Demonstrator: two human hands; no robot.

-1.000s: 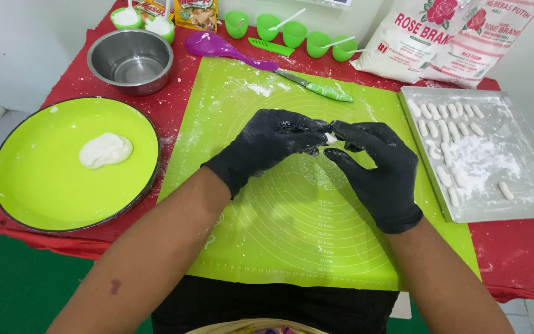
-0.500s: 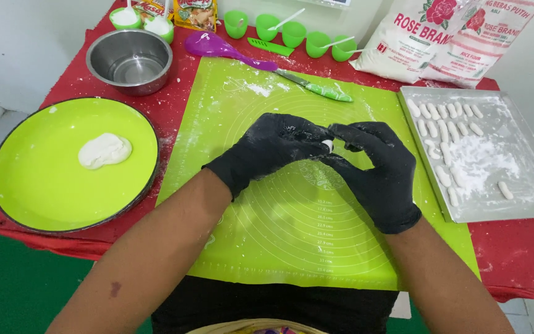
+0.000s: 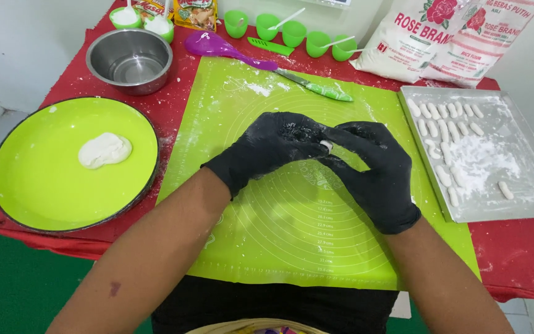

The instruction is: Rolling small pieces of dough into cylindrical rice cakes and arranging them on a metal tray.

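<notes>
Both hands wear black gloves and meet above the green silicone mat (image 3: 292,229). Between the fingertips of my left hand (image 3: 273,148) and my right hand (image 3: 372,167) sits a small white dough piece (image 3: 326,145), mostly hidden by the fingers. A lump of white dough (image 3: 104,150) lies on the round green plate (image 3: 38,185) at the left. To the right, a metal tray (image 3: 526,185) holds several small rolled dough pieces (image 3: 443,127) and loose flour.
A steel bowl (image 3: 130,60) stands at the back left. A purple spoon (image 3: 217,46) and a green-handled knife (image 3: 316,86) lie at the mat's far edge. Several small green cups (image 3: 292,31) and two flour bags (image 3: 428,37) line the back. The red table edge (image 3: 514,272) is near.
The hands have stayed together over the mat, fingers shifting slightly around the dough piece. Nothing else has moved.
</notes>
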